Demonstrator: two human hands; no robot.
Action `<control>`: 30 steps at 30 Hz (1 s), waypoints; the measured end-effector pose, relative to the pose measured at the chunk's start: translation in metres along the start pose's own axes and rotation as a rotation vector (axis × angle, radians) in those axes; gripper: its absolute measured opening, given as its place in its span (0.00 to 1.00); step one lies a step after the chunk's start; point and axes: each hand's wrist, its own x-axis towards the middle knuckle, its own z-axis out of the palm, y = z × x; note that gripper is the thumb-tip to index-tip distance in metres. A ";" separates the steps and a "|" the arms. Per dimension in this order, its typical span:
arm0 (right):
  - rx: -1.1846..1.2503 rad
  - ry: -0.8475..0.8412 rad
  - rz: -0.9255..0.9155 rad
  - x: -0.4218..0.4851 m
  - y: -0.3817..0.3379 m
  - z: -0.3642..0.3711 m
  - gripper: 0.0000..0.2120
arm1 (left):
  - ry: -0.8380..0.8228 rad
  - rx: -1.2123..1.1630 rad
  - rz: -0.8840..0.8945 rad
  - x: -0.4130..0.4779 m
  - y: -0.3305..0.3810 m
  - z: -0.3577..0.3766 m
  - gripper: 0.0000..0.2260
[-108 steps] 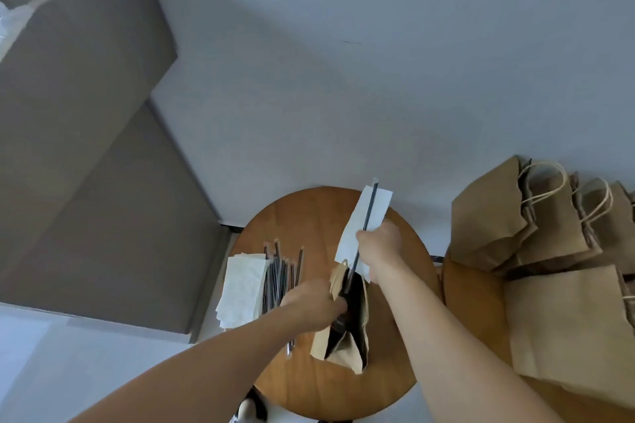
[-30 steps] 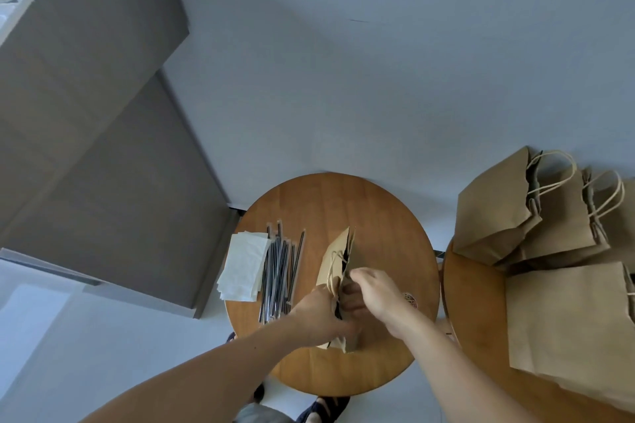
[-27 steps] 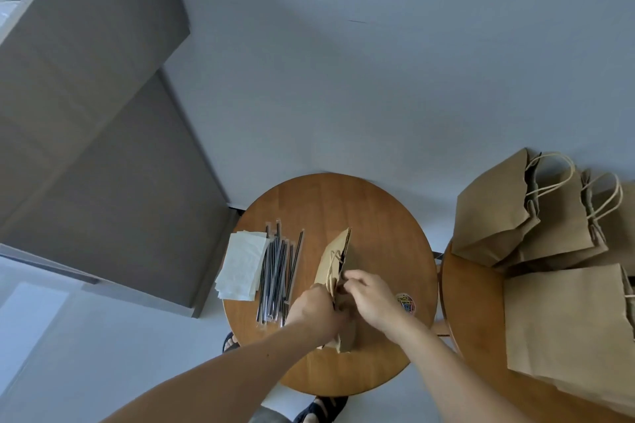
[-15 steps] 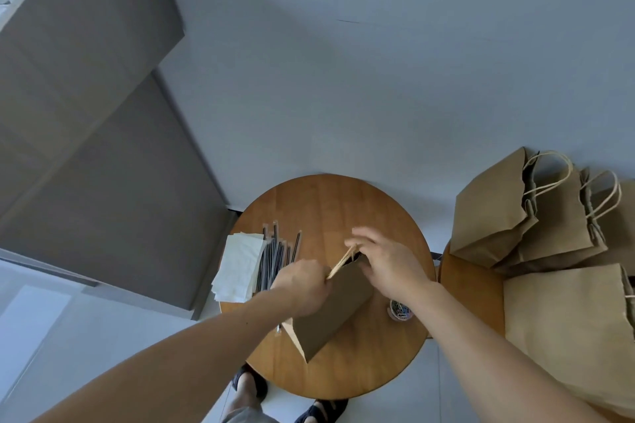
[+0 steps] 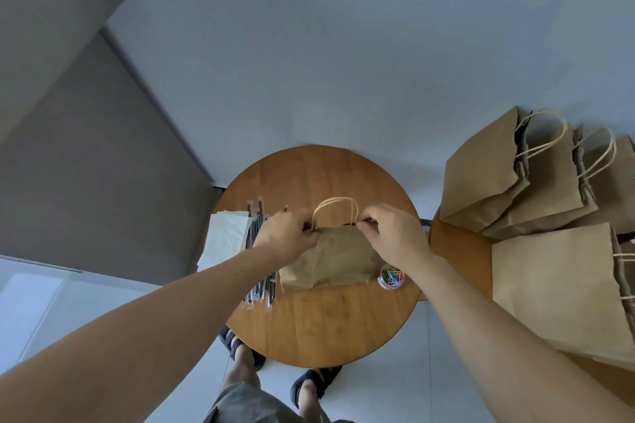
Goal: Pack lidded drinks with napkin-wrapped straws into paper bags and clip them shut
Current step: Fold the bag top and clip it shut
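Rotated bag [image 5: 330, 261] (now broadside) pinched by both hands [image 5: 287, 239] [image 5: 391, 237].

Both arms reached forward; the left hand [image 5: 288, 237] and right hand [image 5: 391, 233] each pinched a top corner of the brown paper bag [image 5: 330, 261].

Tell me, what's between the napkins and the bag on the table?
The straws lie between the napkins and the bag, partly hidden under the left hand. The head view shows it.

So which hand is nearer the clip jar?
Right. The right hand pinches the bag top close by the clip jar; the left hand pinches its far corner.
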 end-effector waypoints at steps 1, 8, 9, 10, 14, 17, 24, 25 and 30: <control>0.069 0.085 0.007 -0.001 0.003 -0.003 0.06 | 0.005 -0.026 0.005 -0.001 -0.003 0.003 0.03; 0.090 0.034 0.613 -0.032 0.092 0.032 0.09 | 0.089 -0.158 0.035 -0.004 -0.019 0.018 0.06; 0.048 -0.112 0.625 -0.038 0.102 0.045 0.09 | 0.095 -0.174 0.040 -0.005 -0.021 0.021 0.06; 0.003 -0.226 0.621 -0.044 0.109 0.059 0.09 | 0.099 -0.189 0.048 -0.005 -0.022 0.024 0.06; -0.193 -0.462 0.650 -0.048 0.123 0.095 0.11 | 0.115 -0.214 0.085 0.002 -0.019 0.027 0.04; -0.263 -0.514 0.705 -0.045 0.126 0.110 0.12 | 0.132 -0.216 0.099 0.009 -0.015 0.029 0.07; -0.263 -0.501 0.686 -0.043 0.122 0.121 0.15 | 0.180 -0.276 0.094 0.012 -0.016 0.038 0.04; -0.276 -0.487 0.685 -0.046 0.121 0.120 0.15 | 0.186 -0.280 0.098 0.010 -0.016 0.038 0.04; -0.318 -0.465 0.644 -0.055 0.117 0.114 0.13 | 0.149 -0.312 0.065 0.002 -0.018 0.037 0.04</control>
